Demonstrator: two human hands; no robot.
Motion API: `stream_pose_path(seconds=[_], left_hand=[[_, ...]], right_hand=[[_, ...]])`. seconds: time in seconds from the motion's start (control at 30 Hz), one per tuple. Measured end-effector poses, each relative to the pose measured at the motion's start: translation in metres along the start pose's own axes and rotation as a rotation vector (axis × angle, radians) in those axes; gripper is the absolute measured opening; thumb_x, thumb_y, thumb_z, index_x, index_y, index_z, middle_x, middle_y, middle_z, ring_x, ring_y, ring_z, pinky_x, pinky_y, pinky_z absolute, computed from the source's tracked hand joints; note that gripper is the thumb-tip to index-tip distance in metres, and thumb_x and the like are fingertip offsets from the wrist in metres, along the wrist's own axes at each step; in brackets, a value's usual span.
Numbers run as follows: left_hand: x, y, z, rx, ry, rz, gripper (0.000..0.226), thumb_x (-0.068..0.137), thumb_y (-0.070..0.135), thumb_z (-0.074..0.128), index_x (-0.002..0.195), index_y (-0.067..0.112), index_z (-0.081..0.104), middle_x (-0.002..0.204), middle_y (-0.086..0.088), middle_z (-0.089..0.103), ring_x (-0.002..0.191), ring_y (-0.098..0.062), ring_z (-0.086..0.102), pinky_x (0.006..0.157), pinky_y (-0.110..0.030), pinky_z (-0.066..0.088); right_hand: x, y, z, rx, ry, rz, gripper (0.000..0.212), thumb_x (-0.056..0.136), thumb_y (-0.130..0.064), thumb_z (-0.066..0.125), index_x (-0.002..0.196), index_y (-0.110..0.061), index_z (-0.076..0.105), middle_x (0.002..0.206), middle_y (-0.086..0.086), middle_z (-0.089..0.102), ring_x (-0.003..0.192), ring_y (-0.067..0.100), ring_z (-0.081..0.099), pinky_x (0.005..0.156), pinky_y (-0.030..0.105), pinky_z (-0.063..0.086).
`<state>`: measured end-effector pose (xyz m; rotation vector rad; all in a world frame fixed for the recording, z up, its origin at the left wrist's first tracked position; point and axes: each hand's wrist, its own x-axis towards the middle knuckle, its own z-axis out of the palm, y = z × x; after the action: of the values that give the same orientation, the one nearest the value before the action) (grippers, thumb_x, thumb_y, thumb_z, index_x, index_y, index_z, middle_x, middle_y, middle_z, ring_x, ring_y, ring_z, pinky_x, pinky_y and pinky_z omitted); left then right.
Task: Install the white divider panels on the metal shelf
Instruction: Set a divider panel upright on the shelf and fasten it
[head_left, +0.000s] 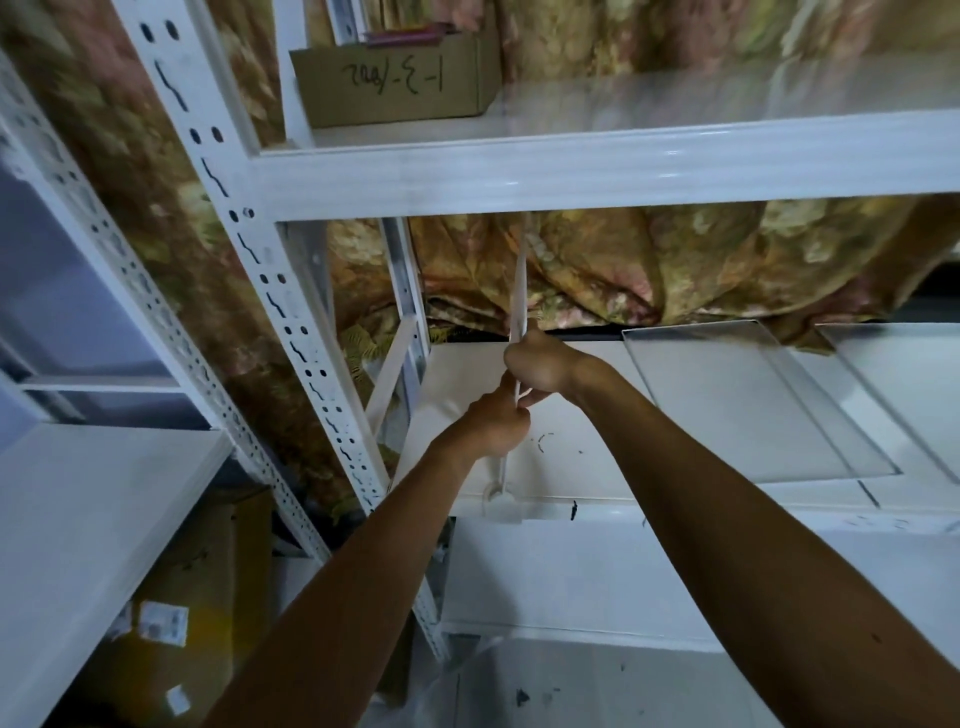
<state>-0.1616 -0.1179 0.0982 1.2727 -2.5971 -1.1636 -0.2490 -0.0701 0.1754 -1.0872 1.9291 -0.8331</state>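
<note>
Both hands clenched on divider panel (519, 291), upright edge-on mid-shelf: left hand (496, 428) near, right hand (535, 366) far. Risk: thin panel tilts, misses upper beam (571, 174), bows under squeeze.

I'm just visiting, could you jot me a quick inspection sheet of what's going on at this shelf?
Surface: white shelf board, some dark scuff marks.
Job's things: upright divider panel seen edge-on, reaching the upper shelf beam; flat panels lying to the right.
Clutter: cardboard box on the upper shelf.
Hands: left hand and right hand both grip the divider.
Cables: nothing seen.
Surroundings: floral curtain behind; perforated upright.
</note>
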Motion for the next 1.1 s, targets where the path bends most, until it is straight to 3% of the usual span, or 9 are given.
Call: stream_pose_path(seconds=[0.13,0.27,0.4,0.57,0.63,0.73,0.83,1.0,1.1], left_hand=[[-0.002,-0.011,-0.004,-0.039,-0.03,-0.014,0.068,0.1,0.024,0.035,0.155,0.031,-0.004,0.143,-0.01,0.047,0.097,-0.026,0.064,0.09,-0.045,0.057],[0.0,-0.018,-0.007,-0.124,-0.049,-0.02,0.073,0.098,0.02,0.039,0.154,0.036,-0.004,0.15,-0.002,0.043,0.096,-0.024,0.064,0.086,-0.043,0.059],[0.006,-0.024,-0.01,-0.136,-0.048,-0.021,0.072,0.093,0.014,0.044,0.153,0.035,0.01,0.14,-0.006,0.05,0.084,-0.018,0.064,0.077,-0.038,0.061],[0.011,-0.031,-0.01,-0.244,-0.119,-0.027,0.071,0.089,0.01,0.044,0.151,0.036,0.021,0.14,-0.004,0.048,0.091,-0.019,0.061,0.074,-0.038,0.062],[0.013,-0.032,-0.011,-0.272,-0.137,-0.012,0.071,0.088,0.008,0.043,0.151,0.035,0.023,0.142,-0.004,0.046,0.096,-0.022,0.061,0.074,-0.038,0.063],[0.018,-0.035,-0.012,-0.282,-0.138,-0.014,0.069,0.088,0.008,0.042,0.149,0.036,0.027,0.148,-0.005,0.043,0.104,-0.025,0.06,0.073,-0.037,0.063],[0.019,-0.035,-0.01,-0.3,-0.155,-0.011,0.066,0.091,0.004,0.039,0.15,0.032,0.028,0.149,-0.006,0.042,0.107,-0.027,0.057,0.067,-0.031,0.06],[0.022,-0.04,-0.004,-0.311,-0.177,-0.014,0.067,0.091,0.002,0.036,0.15,0.032,0.027,0.151,-0.008,0.041,0.107,-0.028,0.058,0.062,-0.028,0.058],[0.025,-0.041,-0.003,-0.283,-0.178,-0.021,0.07,0.089,0.004,0.036,0.152,0.033,0.022,0.151,-0.008,0.041,0.104,-0.026,0.061,0.073,-0.034,0.062]], right_hand=[[0.002,-0.005,0.011,-0.04,-0.009,0.013,0.054,0.096,-0.007,0.04,0.148,-0.001,0.031,0.105,0.012,0.054,0.089,0.026,0.062,0.069,0.039,0.062],[0.007,-0.011,0.019,-0.058,-0.009,0.021,0.052,0.095,-0.007,0.039,0.146,0.0,0.034,0.099,0.012,0.056,0.095,0.029,0.063,0.081,0.049,0.062],[0.01,-0.016,0.024,-0.087,-0.019,0.015,0.047,0.093,-0.005,0.037,0.141,-0.004,0.038,0.113,0.019,0.053,0.1,0.035,0.063,0.081,0.051,0.062],[0.013,-0.021,0.027,-0.126,-0.015,0.012,0.022,0.092,-0.007,0.035,0.113,-0.013,0.039,0.093,0.016,0.053,0.087,0.031,0.063,0.069,0.044,0.064],[0.014,-0.023,0.028,-0.126,-0.019,0.02,0.02,0.093,-0.007,0.035,0.111,-0.012,0.038,0.09,0.014,0.051,0.087,0.032,0.064,0.063,0.04,0.063],[0.014,-0.027,0.027,-0.115,-0.02,0.043,0.022,0.092,-0.008,0.036,0.114,-0.011,0.041,0.094,0.019,0.055,0.092,0.036,0.067,0.068,0.044,0.064],[0.016,-0.028,0.026,-0.119,-0.023,0.058,0.04,0.092,-0.01,0.037,0.131,-0.008,0.043,0.105,0.025,0.058,0.096,0.039,0.069,0.077,0.054,0.062],[0.02,-0.022,0.029,-0.085,0.013,0.076,0.046,0.092,-0.008,0.039,0.138,-0.004,0.041,0.108,0.022,0.056,0.099,0.038,0.065,0.076,0.053,0.062],[0.023,-0.018,0.03,-0.068,0.021,0.056,0.027,0.093,-0.004,0.041,0.119,-0.005,0.047,0.109,0.022,0.054,0.093,0.036,0.064,0.064,0.047,0.064]])
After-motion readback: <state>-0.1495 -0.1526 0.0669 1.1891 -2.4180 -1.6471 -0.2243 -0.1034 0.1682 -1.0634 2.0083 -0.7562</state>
